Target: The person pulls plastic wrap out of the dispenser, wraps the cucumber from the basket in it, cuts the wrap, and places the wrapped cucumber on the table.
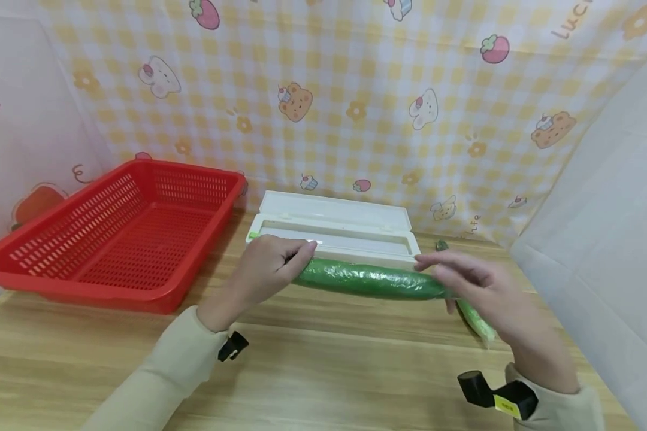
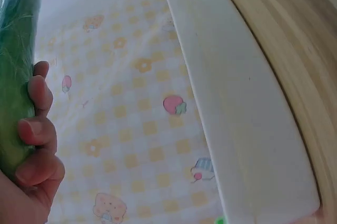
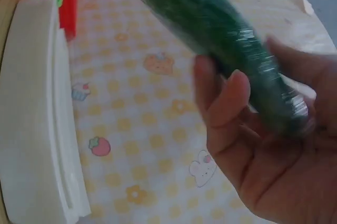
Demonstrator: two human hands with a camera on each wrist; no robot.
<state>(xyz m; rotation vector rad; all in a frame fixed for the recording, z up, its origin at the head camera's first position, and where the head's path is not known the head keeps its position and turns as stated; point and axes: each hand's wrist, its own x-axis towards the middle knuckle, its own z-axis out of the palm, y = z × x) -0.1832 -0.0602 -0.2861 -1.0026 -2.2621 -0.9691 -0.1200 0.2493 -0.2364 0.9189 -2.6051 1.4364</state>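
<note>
A long green cucumber [image 1: 374,280] in shiny clear film is held level above the table. My left hand [image 1: 266,269] grips its left end, the fingers curled round it in the left wrist view. At the other end, my right hand [image 1: 485,287] is loosely spread about the tip, thumb on one side and fingers on the other. The right wrist view shows the wrapped cucumber [image 3: 210,29] between those parted fingers, partly blurred. Behind it stands a white long box [image 1: 336,227] with its lid raised. A second wrapped cucumber [image 1: 475,322] lies beyond my right hand, partly hidden.
A red perforated plastic basket [image 1: 167,299] stands on the left of the wooden table [image 1: 323,383]. Yellow checked cloth [image 1: 334,149] hangs behind the box, and a pale panel [image 1: 604,209] borders the right side.
</note>
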